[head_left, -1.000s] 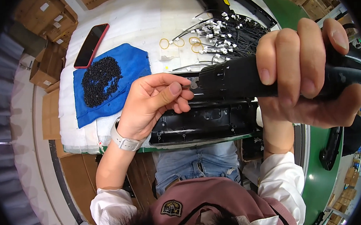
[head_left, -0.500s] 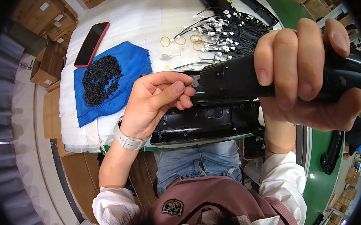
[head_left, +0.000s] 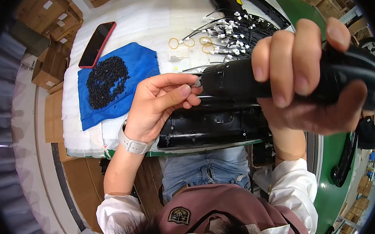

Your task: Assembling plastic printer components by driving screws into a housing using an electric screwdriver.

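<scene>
My right hand (head_left: 291, 73) wraps round a black cordless drill (head_left: 230, 81), held level above the bench with its nose toward the left. At that nose, my left hand (head_left: 158, 99) pinches with thumb and forefinger. A bit of grey metal (head_left: 198, 82) shows between the fingertips and the drill; whether a screw is there is too small to tell. Below both hands lies a long black plastic housing (head_left: 214, 126), hollow side up, partly hidden by the drill. To the left, small black screws or similar pieces (head_left: 106, 81) are heaped on a blue cloth (head_left: 144, 61).
A phone with a red case (head_left: 97, 45) lies beyond the cloth. Yellow rubber bands (head_left: 173, 43) and a heap of black cables with white connectors (head_left: 251, 32) are farther back. More black housings (head_left: 262, 5) stand at the far right. Cardboard boxes (head_left: 41, 14) are stacked at far left.
The drill and my right hand have shifted slightly left, with the drill's nose closer to my left fingertips. My left hand has barely moved.
</scene>
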`<state>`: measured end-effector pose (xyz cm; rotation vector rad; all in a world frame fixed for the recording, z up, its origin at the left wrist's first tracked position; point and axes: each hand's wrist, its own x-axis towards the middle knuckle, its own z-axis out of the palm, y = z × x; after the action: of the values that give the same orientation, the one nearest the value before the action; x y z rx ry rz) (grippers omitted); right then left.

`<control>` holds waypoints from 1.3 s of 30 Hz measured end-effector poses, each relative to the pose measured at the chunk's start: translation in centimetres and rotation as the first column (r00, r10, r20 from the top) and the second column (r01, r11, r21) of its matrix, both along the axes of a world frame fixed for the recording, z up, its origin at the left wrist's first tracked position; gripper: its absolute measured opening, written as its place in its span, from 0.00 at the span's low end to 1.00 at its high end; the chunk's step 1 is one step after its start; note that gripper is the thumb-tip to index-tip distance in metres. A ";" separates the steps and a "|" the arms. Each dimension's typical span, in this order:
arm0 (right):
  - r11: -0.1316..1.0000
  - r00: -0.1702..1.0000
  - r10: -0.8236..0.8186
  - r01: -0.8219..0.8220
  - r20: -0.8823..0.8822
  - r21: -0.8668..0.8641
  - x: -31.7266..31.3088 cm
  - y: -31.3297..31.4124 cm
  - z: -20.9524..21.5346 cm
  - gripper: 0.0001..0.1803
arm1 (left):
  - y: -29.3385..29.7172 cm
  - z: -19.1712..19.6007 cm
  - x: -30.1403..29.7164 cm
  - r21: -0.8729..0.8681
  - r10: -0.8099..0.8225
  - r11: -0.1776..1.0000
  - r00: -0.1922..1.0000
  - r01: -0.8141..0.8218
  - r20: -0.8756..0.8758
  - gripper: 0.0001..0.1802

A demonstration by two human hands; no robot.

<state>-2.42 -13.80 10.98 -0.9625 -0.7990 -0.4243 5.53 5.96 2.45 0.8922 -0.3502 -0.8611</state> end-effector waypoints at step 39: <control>0.938 0.834 -0.274 0.341 -0.479 0.056 5.6 0.9 -3.6 0.14 | 1.0 -0.7 1.5 0.338 0.093 0.890 0.848 -0.306 0.523 0.08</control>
<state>3.22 -12.90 7.39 -1.0112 -0.1692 -0.4955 7.02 6.92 1.76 1.5288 -0.5170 -0.4963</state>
